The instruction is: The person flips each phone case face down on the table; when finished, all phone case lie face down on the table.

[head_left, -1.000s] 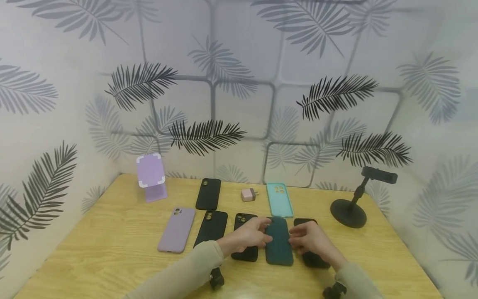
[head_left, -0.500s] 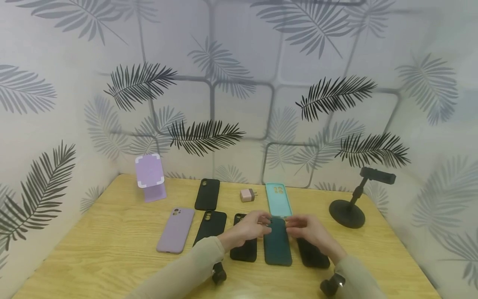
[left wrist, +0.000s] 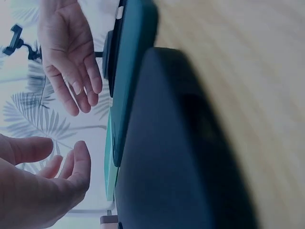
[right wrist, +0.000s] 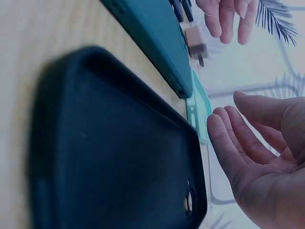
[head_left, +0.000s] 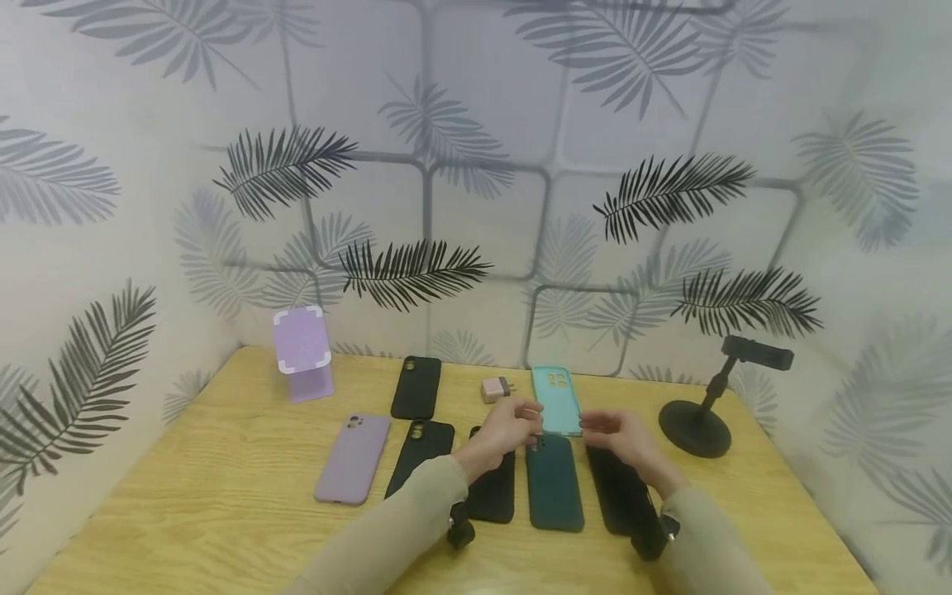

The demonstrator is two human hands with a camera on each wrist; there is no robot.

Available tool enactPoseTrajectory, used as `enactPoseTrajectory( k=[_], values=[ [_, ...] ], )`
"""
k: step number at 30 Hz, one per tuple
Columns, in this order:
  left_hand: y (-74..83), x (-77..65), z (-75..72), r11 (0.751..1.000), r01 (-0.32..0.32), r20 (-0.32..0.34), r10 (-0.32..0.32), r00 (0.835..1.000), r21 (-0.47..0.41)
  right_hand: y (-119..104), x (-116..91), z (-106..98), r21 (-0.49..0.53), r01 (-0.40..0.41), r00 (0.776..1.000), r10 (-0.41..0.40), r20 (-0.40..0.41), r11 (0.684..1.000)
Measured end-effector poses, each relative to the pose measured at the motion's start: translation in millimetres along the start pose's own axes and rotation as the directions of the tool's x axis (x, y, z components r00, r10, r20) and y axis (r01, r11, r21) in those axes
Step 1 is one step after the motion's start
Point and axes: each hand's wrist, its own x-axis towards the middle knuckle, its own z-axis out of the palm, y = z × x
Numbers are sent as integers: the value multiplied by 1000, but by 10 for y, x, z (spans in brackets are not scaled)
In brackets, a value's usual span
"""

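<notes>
My left hand (head_left: 507, 431) and right hand (head_left: 621, 436) hover with fingers loosely bent on either side of the turquoise phone case's (head_left: 557, 406) lower end. In the wrist views the left hand (left wrist: 45, 183) and right hand (right wrist: 267, 157) hold nothing, and a gap separates their fingertips from the cases. The dark teal phone case (head_left: 555, 487) lies just in front of the turquoise one. Beneath my left wrist is a black phone case (head_left: 494, 493), partly covered; another black phone case (head_left: 614, 493) lies under the right hand, its hollow side up in the right wrist view.
Farther left lie a lilac phone case (head_left: 353, 459) and two black cases, one behind (head_left: 416, 387) and one in front (head_left: 422, 450). A pink charger plug (head_left: 494, 389) sits behind my left hand. A purple stand (head_left: 301, 347) and a black phone holder (head_left: 695, 426) stand toward the back corners.
Both hands have moved away from me, from beside the dark teal case to beside the turquoise one. The cases look to be in the same places.
</notes>
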Motion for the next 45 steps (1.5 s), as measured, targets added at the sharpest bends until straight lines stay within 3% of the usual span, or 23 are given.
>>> enactPoseTrajectory(
  k=[6,11,16,23,27,31,35,40,45],
  values=[
    [35,137,39,1000,11,-28,-10,1000,17,24,85,-98,-17,-95,995,95,-14,995],
    [52,226,68,995,86,-14,-86,996,57,14,137,-129,-13,-157,988,157,11,988],
    [34,293,99,989,133,-5,-133,991,66,-12,171,-111,-26,-169,985,170,43,985],
    [5,387,162,991,130,-7,-130,991,33,45,219,-126,-37,-151,985,154,82,988],
    [-14,438,170,991,129,-25,-130,991,-25,65,228,-140,-38,-122,988,125,87,992],
    [-15,468,188,984,134,-70,-143,987,-116,73,256,-144,30,-105,990,102,93,994],
    [-15,492,222,975,137,-86,-153,984,-174,72,308,-132,97,-138,988,130,84,986],
    [-16,514,271,963,115,-61,-134,989,-242,14,344,-98,128,-172,982,159,100,977],
    [-2,501,313,949,105,-30,-119,992,-298,-35,364,-64,166,-156,979,130,156,974]
  ],
)
